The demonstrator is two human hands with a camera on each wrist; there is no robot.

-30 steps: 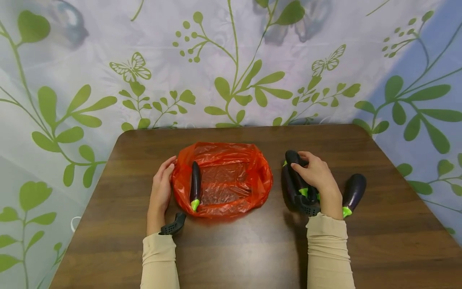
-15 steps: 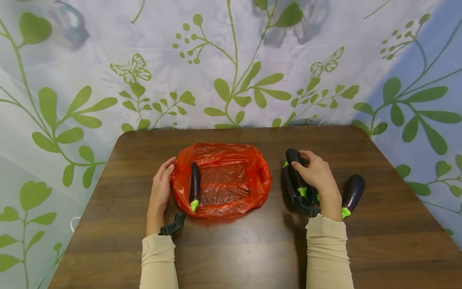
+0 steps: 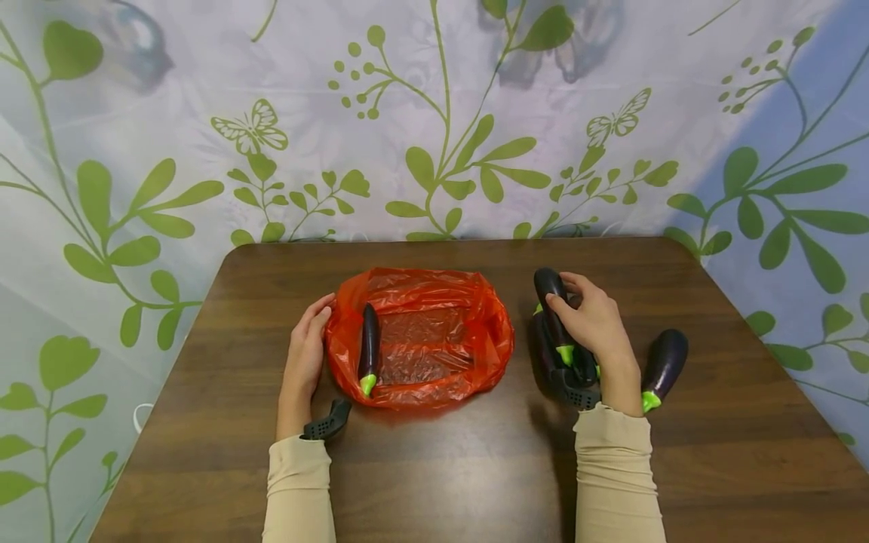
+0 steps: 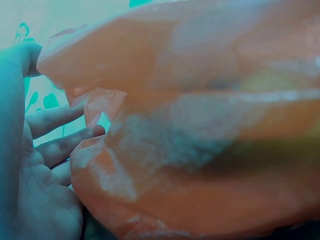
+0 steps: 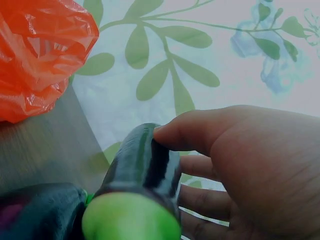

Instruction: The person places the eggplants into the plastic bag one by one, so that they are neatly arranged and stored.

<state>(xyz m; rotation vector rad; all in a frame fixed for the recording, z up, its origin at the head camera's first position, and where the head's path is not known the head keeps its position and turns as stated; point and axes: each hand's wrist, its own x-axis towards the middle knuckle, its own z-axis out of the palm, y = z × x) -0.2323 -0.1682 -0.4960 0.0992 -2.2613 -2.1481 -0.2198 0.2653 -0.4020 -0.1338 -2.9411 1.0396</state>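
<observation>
An orange-red plastic bag [image 3: 421, 396] lies with its mouth spread wide, and one slim dark eggplant [image 3: 370, 343] with a green stem rests inside at its left. My left hand [image 3: 307, 351] touches the bag's left side with fairly straight fingers; in the left wrist view the bag [image 4: 200, 125] covers some fingertips. Right of the bag, my right hand [image 3: 597, 320] holds another eggplant [image 3: 553, 309] between thumb and fingers, its green stem end [image 5: 131, 217] toward me. Beneath and beside it lie more eggplants [image 3: 545, 351], partly hidden by the hand.
A thicker eggplant [image 3: 667, 358] lies apart on the brown wooden table [image 3: 434, 475], right of my right wrist. A cloth [image 3: 312, 90] printed with leaves and butterflies hangs behind the table's far edge.
My right hand has risen slightly with the eggplant, lifting it a little off the others. My left hand and the bag stay where they were.
</observation>
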